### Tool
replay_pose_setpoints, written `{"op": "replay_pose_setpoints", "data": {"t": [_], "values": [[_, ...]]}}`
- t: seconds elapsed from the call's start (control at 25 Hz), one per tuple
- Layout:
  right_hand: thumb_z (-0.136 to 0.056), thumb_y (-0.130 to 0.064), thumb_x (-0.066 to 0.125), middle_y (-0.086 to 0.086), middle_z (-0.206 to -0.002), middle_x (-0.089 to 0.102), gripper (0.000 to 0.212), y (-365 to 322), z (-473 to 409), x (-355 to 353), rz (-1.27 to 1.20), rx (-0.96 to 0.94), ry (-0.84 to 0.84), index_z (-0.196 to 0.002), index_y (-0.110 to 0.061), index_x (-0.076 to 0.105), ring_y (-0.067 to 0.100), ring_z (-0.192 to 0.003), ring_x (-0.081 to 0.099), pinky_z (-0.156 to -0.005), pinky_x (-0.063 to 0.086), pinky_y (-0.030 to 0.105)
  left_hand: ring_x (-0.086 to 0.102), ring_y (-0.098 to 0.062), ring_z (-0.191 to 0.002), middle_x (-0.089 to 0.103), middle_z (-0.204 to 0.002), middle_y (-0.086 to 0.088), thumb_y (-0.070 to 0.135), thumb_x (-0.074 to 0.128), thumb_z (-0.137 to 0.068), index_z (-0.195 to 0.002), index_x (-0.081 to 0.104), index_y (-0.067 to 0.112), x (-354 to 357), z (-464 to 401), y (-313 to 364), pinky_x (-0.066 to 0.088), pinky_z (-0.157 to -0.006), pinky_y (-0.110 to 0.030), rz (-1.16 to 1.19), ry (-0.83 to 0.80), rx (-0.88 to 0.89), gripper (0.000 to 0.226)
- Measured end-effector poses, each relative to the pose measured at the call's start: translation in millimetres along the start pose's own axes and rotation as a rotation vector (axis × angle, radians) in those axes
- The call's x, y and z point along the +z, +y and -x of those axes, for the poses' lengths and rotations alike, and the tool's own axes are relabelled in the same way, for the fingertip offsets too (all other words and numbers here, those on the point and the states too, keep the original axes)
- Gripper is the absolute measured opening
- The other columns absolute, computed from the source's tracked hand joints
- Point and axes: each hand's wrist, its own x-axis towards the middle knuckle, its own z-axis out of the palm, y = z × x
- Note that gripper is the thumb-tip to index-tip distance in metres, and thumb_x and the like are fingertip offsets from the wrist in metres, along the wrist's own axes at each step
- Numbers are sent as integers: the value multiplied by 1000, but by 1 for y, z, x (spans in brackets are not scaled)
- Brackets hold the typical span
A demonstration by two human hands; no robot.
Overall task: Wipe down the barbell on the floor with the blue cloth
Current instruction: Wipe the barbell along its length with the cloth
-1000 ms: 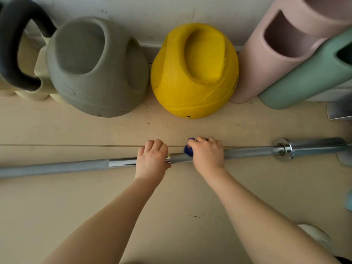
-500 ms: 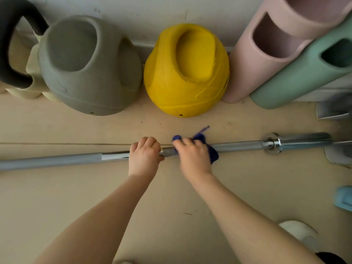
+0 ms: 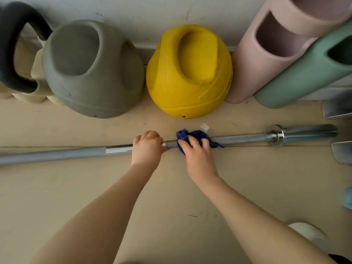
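A steel barbell (image 3: 245,138) lies across the beige floor from left to right, its chrome collar and sleeve (image 3: 304,132) at the right end. My left hand (image 3: 147,148) is wrapped around the shaft near its middle. Just to the right, my right hand (image 3: 198,151) presses a bunched dark blue cloth (image 3: 183,135) onto the shaft. The cloth sticks out beyond my fingers on both sides and hides that stretch of bar.
Along the wall behind the bar stand a grey kettlebell (image 3: 91,69), a yellow kettlebell (image 3: 190,73), a black handle (image 3: 13,48), a pink roller (image 3: 272,44) and a green roller (image 3: 308,73). Metal plates (image 3: 341,151) sit at the right edge. A white shoe (image 3: 308,233) is at the lower right.
My right hand has slid the cloth to the right along the bar, and more of the cloth now shows past my fingers. My left hand keeps its hold on the shaft.
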Motion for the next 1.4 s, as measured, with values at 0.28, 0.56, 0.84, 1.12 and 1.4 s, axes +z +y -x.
{"op": "replay_pose_setpoints", "data": {"t": [0.28, 0.56, 0.84, 1.12, 1.4], "values": [[-87, -6, 42, 10, -109, 61, 30, 31, -21, -24, 144, 307, -176, -111, -17, 56, 35, -100, 49, -81, 38, 40, 37, -22, -123, 54, -118, -2, 33, 61, -83, -107, 59, 13, -4, 12, 6, 31, -97, -32, -146, -69, 71, 31], [-85, -11, 47, 5, -111, 62, 34, 18, -13, -12, 20, -73, -392, -112, -26, 61, 33, -100, 53, -83, 41, 37, 28, -22, -129, 40, -132, -1, 41, 69, -77, -127, 48, 21, -2, 31, 2, 29, -105, -34, -102, -210, 32, 58], [-91, -15, 46, 6, -119, 60, 24, -38, 11, -24, 5, -113, -360, -110, -20, 61, 33, -113, 45, -91, 34, 39, 33, -22, -127, 46, -128, -1, 37, 67, -78, -123, 46, 18, 3, 43, 8, 31, -100, -31, -121, -164, 14, 53], [-74, -11, 62, 6, -80, 68, 13, 13, 18, -20, 95, 198, -281, -84, -18, 67, 32, -68, 61, -58, 46, 32, 34, -22, -127, 44, -134, 1, 31, 66, -82, -129, 48, 28, 4, 39, 17, 31, -102, -35, -93, -203, -18, 51], [-80, -10, 54, 11, -105, 64, 26, 115, 28, -34, 183, 208, -170, -104, -16, 62, 38, -92, 56, -72, 47, 40, 41, -23, -123, 49, -132, 1, 27, 55, -91, -136, 39, 25, 6, 42, 17, 32, -100, -35, -76, -119, -54, 48]]}}
